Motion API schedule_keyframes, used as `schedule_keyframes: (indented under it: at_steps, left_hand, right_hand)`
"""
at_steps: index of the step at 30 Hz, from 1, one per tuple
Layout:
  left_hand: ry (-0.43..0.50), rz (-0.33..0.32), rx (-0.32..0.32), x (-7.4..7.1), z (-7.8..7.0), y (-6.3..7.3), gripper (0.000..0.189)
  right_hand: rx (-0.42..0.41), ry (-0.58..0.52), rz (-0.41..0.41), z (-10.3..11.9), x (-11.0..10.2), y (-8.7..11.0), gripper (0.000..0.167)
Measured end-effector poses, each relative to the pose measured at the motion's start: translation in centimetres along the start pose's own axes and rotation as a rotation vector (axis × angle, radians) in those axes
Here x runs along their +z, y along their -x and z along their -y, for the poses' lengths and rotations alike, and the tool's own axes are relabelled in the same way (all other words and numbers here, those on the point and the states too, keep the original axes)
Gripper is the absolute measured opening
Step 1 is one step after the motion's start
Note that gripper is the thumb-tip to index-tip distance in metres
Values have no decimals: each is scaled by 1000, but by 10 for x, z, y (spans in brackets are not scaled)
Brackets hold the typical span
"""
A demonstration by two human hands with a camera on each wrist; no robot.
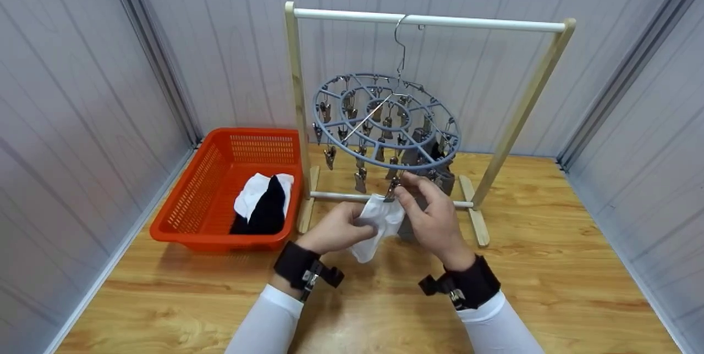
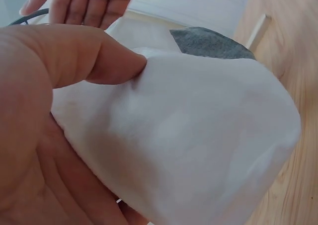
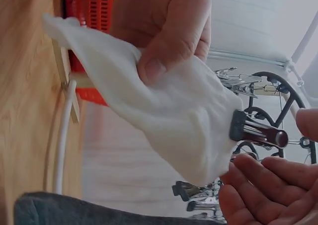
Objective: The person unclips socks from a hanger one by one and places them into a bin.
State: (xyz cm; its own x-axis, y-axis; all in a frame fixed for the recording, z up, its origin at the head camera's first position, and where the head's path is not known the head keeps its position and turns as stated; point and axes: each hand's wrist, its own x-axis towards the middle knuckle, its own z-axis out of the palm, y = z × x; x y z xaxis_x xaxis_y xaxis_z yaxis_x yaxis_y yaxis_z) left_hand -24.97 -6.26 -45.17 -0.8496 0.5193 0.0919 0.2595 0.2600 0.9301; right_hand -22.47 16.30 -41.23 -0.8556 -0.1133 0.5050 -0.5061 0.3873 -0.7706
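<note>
A white sock hangs by its cuff from a metal clip on the round blue-grey drying hanger. My left hand pinches the sock partway along, thumb on top and fingers behind the fabric. Around the clip, my right hand has its thumb and fingers spread apart; in the right wrist view its fingers lie relaxed beside the clip and the cuff. Grey socks hang on the hanger's right side, partly hidden behind my right hand.
The hanger hooks onto a white rail with wooden posts. Several unused clips dangle from its rings. At left, an orange basket holds white cloth and black cloth. Panelled walls enclose the wooden tabletop.
</note>
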Motion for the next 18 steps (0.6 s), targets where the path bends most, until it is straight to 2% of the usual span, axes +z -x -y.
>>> schedule_keyframes:
  at_steps: [4,10,18]
  left_hand:
    - [13,21,-1,1,-3,1,23]
    - [4,34,-2,1,-5,1,25]
    - [-26,21,12,0,-7,2,26]
  right_hand:
    - [73,-108,40,-1,3,-1,44]
    - [101,-278,72,-1,6,-1,45]
    - [129,-341,64,1,5,-2,37]
